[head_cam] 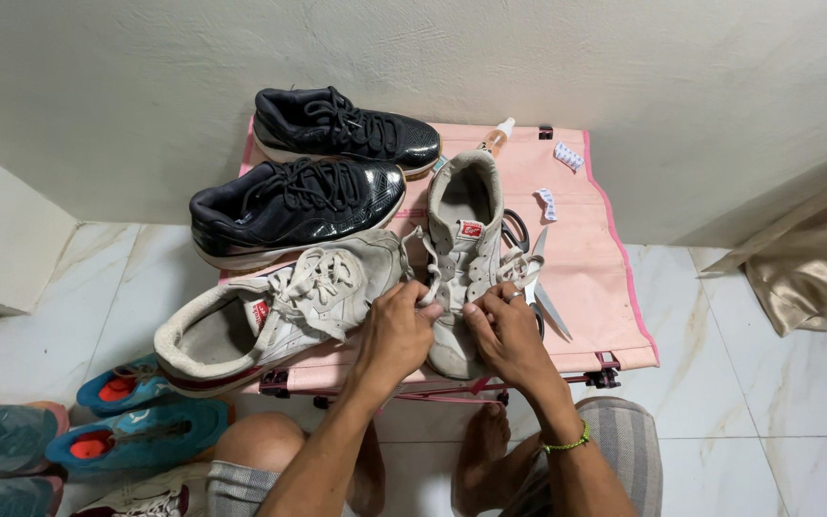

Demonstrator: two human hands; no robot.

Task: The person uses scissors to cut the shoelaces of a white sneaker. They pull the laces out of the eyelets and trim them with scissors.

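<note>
Both hands busy at the laces of an upright grey sneaker (461,258) at the centre of a pink folding table (595,287). Left hand (396,335) pinched on a lace end at about 8 o'clock from the shoe's tongue; right hand (507,337) pinched on the other side at about 4 o'clock, thumb and forefinger closed on lace, a ring and a green wristband showing. Fingertips near each other, not touching.

Judging by the look: upper eyelets loose and open, tongue pulled up, laces slack near the top, so lacing only partly dealt with. Second grey sneaker (270,311) at 9 o'clock, lying on its side against the first, laces bunched and untouched by either hand.

At 11 o'clock, two black shiny sneakers (308,196), laced and set aside. At 3 o'clock, scissors (533,273) partly under the shoe. At 12 o'clock, a small bottle (497,137) with a white cap; two small white scraps (569,156) toward 1 o'clock. Blue running shoes (136,421) on the floor at 8 o'clock.
</note>
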